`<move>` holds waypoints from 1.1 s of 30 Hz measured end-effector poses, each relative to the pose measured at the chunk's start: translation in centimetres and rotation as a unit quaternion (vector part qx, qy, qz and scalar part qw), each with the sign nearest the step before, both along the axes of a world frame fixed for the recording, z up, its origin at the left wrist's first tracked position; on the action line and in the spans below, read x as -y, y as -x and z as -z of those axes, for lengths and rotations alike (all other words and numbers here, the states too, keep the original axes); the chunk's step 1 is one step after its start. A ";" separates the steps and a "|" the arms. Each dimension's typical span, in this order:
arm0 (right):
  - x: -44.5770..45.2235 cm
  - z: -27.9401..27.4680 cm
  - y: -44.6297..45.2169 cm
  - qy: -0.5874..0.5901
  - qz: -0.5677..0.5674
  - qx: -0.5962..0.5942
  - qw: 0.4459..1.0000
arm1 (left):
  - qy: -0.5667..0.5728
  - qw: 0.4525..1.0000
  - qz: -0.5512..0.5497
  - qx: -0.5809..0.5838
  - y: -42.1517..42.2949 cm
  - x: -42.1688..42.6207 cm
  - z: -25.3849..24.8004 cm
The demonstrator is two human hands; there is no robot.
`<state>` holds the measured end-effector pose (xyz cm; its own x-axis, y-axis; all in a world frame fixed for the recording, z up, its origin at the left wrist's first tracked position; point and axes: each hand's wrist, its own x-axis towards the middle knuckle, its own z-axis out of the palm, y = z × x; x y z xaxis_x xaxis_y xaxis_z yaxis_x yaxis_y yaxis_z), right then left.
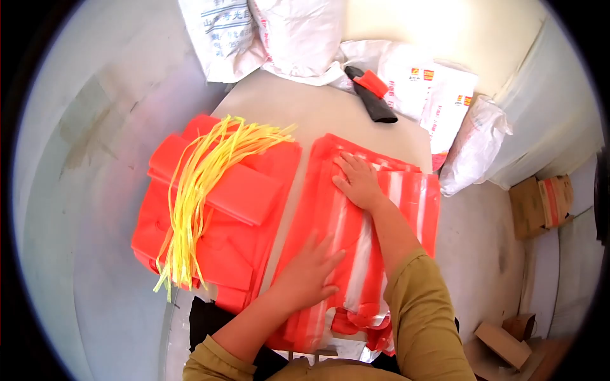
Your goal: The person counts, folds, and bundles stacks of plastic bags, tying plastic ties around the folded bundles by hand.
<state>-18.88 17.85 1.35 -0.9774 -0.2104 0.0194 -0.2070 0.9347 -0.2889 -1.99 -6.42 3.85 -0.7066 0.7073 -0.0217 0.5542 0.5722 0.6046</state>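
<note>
A stack of red-and-white striped plastic bags [348, 222] lies on the table in front of me. My right hand [359, 181] rests flat on its upper part, fingers stretched out. Over the near left part of the same stack is my left hand [307, 273], fingers spread and a little blurred; whether it touches the plastic I cannot tell. To the left sits a pile of folded red plastic bags [244, 190]. A bundle of yellow plastic strips [200, 197] is draped across that pile.
White printed sacks [298, 38] line the far edge of the table [279, 101]. A black roll-like object [375, 105] with a red piece [372, 83] on it lies near them. Cardboard boxes [540, 203] stand at the right, with an opened carton [503, 345] lower down.
</note>
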 end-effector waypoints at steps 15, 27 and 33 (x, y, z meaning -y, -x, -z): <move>-13.0 -1.7 -7.3 -0.104 0.233 -0.071 0.964 | 0.053 0.998 0.018 -0.015 -0.6 -0.3 -0.2; -15.7 -1.7 -25.4 0.152 0.121 -0.074 0.978 | -0.023 0.999 -0.048 -0.005 -1.7 0.9 -0.5; -11.3 -0.1 -41.5 0.370 0.247 0.005 0.896 | -0.033 0.996 -0.081 -0.019 -4.6 1.6 1.6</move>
<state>22.61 29.14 1.41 -0.9486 0.3144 -0.0352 0.1858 0.4637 -0.8663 2.62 -8.02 2.24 -0.8108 0.5832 0.0506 0.4818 0.6157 0.6236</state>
